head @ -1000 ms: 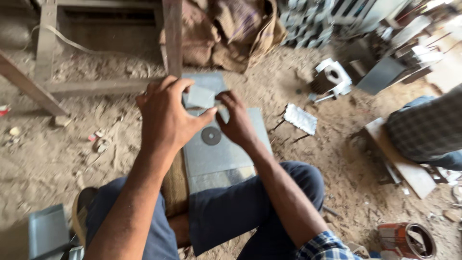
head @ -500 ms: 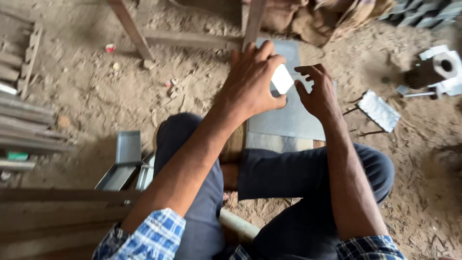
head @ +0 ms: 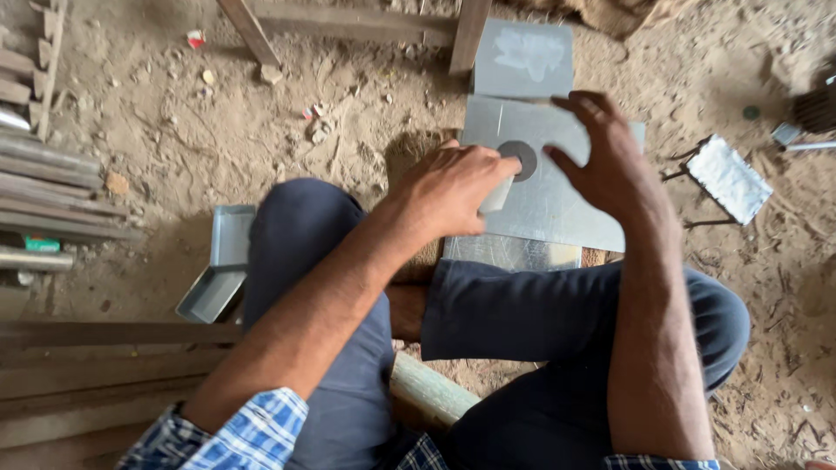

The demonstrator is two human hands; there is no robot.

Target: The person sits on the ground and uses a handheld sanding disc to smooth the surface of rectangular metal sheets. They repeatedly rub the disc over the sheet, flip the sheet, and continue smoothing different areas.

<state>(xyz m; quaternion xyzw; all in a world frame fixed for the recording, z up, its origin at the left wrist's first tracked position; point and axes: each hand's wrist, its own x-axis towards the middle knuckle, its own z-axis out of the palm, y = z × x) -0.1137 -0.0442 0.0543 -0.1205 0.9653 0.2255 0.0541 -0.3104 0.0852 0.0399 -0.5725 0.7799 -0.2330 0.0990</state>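
Observation:
I sit on sandy ground with my legs crossed. A flat grey metal sheet (head: 557, 204) with a dark round hole (head: 521, 158) lies in front of my knees. My left hand (head: 453, 187) is closed around a small bent piece of sheet metal (head: 496, 196) at the sheet's left edge. My right hand (head: 610, 161) hovers with fingers spread just over the sheet, right of the hole. A second grey metal panel (head: 522, 57) lies beyond the sheet.
A folded metal tray (head: 218, 270) rests by my left knee. Wooden planks (head: 61, 187) and metal bars are stacked at the left. A small shiny metal plate (head: 730, 177) lies on the sand at right. A wooden stick (head: 431, 392) runs under my legs.
Both hands have come down from holding the small piece together in the air. Now only the left hand keeps it, low at the sheet, and the right hand has spread open over the sheet.

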